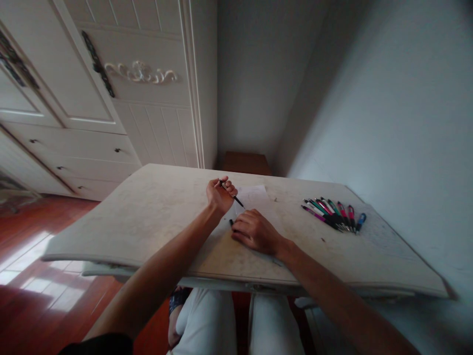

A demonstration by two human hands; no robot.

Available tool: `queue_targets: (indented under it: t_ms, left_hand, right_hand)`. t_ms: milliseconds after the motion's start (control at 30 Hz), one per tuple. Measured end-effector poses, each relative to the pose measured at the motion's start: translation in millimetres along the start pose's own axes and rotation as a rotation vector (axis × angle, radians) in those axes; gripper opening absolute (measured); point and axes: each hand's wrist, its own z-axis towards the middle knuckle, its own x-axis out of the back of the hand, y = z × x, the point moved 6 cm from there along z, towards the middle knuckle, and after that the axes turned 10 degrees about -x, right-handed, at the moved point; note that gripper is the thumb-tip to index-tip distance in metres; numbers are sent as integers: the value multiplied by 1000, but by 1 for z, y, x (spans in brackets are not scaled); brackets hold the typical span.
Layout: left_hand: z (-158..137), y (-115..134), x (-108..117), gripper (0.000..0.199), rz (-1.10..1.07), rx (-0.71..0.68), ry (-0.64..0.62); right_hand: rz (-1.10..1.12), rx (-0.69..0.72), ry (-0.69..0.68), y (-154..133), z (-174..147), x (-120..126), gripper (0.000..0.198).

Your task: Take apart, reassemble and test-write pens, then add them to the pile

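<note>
My left hand (pixel 220 194) is closed, palm turned up, around a thin black pen (pixel 238 201) that slants down to the right. The pen's lower end comes close to the knuckles of my right hand (pixel 256 231). That hand lies low over the table with its fingers curled. A short black piece (pixel 231 223) pokes out by its fingertips; the rest of that piece, if any, is hidden. Behind both hands a white sheet of paper (pixel 256 194) with faint marks lies flat on the table. A small greyish item (pixel 277 262) shows under my right wrist, too blurred to name.
The pale table (pixel 158 217) has stains and a few dark specks. On its right side lies a fanned pile of several coloured pens (pixel 332 212), beside a written sheet (pixel 384 231). A wall borders the right; a white wardrobe (pixel 155 118) stands at the back left.
</note>
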Motion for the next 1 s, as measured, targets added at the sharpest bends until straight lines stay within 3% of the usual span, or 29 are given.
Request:
queue_targets:
  t_ms: [333, 700, 1000]
  left_hand:
    - [3, 3, 1, 15, 19, -11, 12]
    - [7, 10, 1, 27, -10, -38, 96]
    - [3, 7, 0, 26, 9, -38, 89]
  right_hand:
    - [-53, -47, 61, 3, -2, 0, 14]
    - [264, -451, 348, 57, -15, 24, 21]
    - [314, -495, 343, 62, -15, 16, 19]
